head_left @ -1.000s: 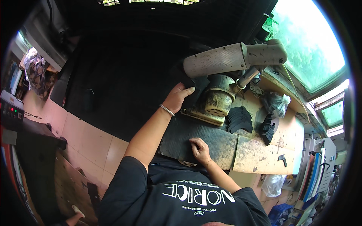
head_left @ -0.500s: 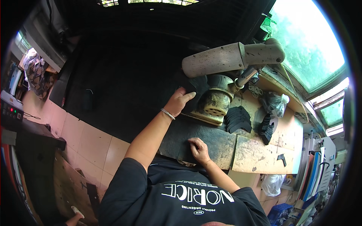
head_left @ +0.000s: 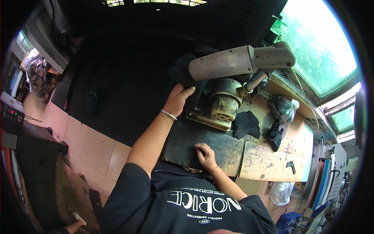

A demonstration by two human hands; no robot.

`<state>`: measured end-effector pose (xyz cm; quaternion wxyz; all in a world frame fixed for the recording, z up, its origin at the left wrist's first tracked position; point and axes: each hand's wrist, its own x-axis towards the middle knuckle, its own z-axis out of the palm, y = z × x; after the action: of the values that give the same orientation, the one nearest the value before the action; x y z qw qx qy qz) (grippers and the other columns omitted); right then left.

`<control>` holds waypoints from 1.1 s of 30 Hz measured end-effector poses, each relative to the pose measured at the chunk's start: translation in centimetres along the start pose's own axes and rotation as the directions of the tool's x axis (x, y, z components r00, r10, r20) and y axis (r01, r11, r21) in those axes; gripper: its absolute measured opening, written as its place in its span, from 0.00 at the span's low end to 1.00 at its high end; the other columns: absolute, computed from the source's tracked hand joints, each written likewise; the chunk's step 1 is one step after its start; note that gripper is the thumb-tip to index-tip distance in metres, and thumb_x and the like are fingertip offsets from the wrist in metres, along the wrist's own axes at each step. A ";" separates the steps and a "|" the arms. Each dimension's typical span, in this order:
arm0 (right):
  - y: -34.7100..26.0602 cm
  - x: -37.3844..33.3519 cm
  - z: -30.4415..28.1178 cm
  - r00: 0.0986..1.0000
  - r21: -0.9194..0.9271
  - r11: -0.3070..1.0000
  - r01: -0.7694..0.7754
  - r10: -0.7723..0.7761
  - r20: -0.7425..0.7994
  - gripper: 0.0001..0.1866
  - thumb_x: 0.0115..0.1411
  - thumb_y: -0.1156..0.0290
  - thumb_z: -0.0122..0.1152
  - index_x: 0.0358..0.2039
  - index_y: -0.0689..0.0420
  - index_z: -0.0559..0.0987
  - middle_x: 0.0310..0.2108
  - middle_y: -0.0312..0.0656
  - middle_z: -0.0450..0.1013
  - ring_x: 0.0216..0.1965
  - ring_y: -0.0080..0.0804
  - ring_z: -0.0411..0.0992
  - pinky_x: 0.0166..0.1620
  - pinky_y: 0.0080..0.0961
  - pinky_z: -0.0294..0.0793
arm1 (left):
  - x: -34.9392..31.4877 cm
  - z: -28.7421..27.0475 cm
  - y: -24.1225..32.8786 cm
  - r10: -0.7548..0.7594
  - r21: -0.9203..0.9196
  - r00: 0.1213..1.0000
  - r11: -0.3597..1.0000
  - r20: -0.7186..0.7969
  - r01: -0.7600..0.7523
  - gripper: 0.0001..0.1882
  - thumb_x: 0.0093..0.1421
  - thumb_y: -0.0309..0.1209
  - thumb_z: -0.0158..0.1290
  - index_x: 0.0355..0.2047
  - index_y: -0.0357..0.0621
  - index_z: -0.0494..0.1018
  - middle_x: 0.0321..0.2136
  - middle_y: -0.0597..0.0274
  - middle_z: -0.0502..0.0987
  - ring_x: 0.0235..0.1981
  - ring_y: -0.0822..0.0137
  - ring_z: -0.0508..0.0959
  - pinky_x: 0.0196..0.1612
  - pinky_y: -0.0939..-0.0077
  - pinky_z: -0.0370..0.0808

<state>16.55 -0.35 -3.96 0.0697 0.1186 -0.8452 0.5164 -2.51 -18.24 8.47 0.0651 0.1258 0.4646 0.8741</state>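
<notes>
My left hand (head_left: pixel 178 99) reaches forward with the fingers spread and rests on dark sheet material (head_left: pixel 193 103) at the far left of the bench, just under the long beige arm of a press machine (head_left: pixel 237 62). A metal bangle sits on that wrist. Nearer my body, my right hand (head_left: pixel 204 154) lies curled, knuckles up, on the black rubber-like mat (head_left: pixel 218 142) that covers the wooden bench (head_left: pixel 269 162). Whether its fingers pinch the mat's near edge I cannot tell.
The machine's round yellowed head (head_left: pixel 224 107) stands over a metal base plate. Stacks of black cut pieces (head_left: pixel 245 124) and more dark pieces (head_left: pixel 276 134) lie to the right, beside a plastic bag (head_left: pixel 286 109). A tiled floor (head_left: pixel 89 144) lies left.
My left hand has slid a little farther forward and up along the dark material under the machine arm. My right hand has stayed in place on the mat.
</notes>
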 end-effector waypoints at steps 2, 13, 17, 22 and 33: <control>0.0 0.0 -0.1 1.000 -0.003 1.000 -0.003 0.003 0.001 0.09 0.55 0.81 0.57 0.37 0.60 0.79 0.36 0.47 0.77 0.38 0.44 0.76 0.43 0.30 0.75 | 0.0 0.1 0.4 -0.012 -0.002 1.000 1.000 -0.018 0.012 0.15 0.62 0.27 0.52 0.48 0.35 0.72 0.44 0.62 0.77 0.46 0.72 0.74 0.54 0.75 0.68; -0.1 0.0 0.0 1.000 0.006 1.000 -0.009 0.009 0.002 0.09 0.56 0.81 0.57 0.38 0.59 0.79 0.36 0.46 0.77 0.39 0.44 0.76 0.44 0.30 0.75 | 0.3 -0.4 1.8 -0.050 -0.121 0.998 0.992 -0.050 0.044 0.17 0.62 0.26 0.53 0.51 0.34 0.71 0.48 0.61 0.75 0.50 0.71 0.73 0.56 0.75 0.65; -0.1 0.0 -0.1 1.000 0.004 1.000 -0.012 0.012 0.013 0.09 0.55 0.81 0.57 0.38 0.59 0.79 0.36 0.46 0.77 0.38 0.44 0.76 0.44 0.30 0.74 | -0.2 -0.3 1.5 -0.017 -0.088 0.999 0.996 -0.035 0.014 0.18 0.62 0.26 0.52 0.52 0.34 0.70 0.49 0.61 0.75 0.50 0.71 0.72 0.57 0.75 0.65; 0.1 -0.1 0.0 1.000 0.002 1.000 0.001 -0.001 0.005 0.09 0.55 0.81 0.57 0.38 0.59 0.79 0.36 0.46 0.77 0.38 0.43 0.76 0.44 0.30 0.74 | -0.7 -0.1 0.4 -0.059 -0.041 0.998 0.997 -0.005 0.059 0.19 0.62 0.27 0.52 0.53 0.34 0.69 0.49 0.61 0.75 0.50 0.71 0.72 0.58 0.75 0.65; 0.2 -0.1 0.0 1.000 0.004 1.000 -0.005 0.005 0.008 0.10 0.55 0.81 0.57 0.38 0.59 0.79 0.37 0.46 0.77 0.39 0.43 0.76 0.45 0.30 0.74 | -1.5 1.1 -1.4 -0.071 0.043 0.989 0.997 0.129 0.066 0.22 0.64 0.27 0.50 0.58 0.36 0.66 0.53 0.62 0.72 0.54 0.72 0.69 0.60 0.75 0.63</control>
<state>16.62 -0.28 -4.16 0.0647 0.1189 -0.8448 0.5177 -0.74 -16.93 7.65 0.1228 0.1679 0.4802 0.8521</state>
